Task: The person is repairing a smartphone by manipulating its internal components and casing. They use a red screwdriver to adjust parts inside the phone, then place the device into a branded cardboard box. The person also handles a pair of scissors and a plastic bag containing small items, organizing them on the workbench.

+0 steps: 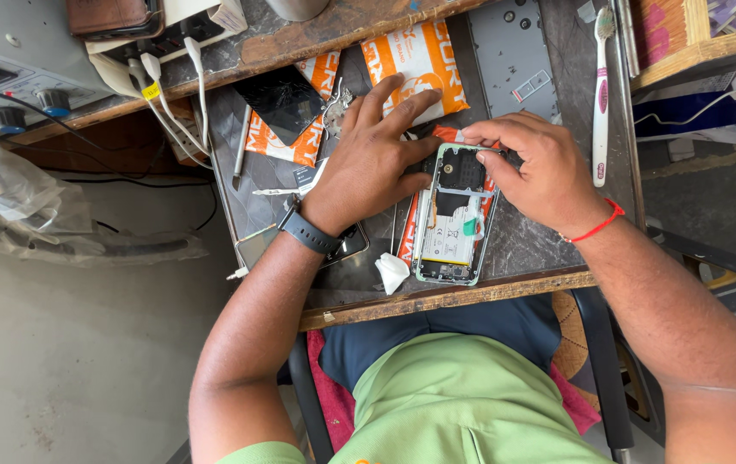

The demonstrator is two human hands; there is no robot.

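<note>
An opened smartphone (448, 232) lies on the dark worktable (523, 245), its back off, with the battery and circuit board showing. My left hand (377, 155) lies flat beside the phone's upper left edge, fingers spread over an orange packet (415, 56). It wears a dark watch (310, 232) on the wrist. My right hand (529, 167) rests on the phone's top right corner, fingertips pinched at the frame. A red thread circles that wrist. Whether the fingers hold a small tool is hidden.
A cracked black screen (282, 101) lies on another orange packet at the left. A pink-and-white toothbrush (601, 94) lies at the right. Tweezers (241, 150), a white tissue scrap (391, 271), a grey metal plate (514, 56) and white cables (166, 94) surround the work area. A grey device with knobs (16, 77) stands at the far left.
</note>
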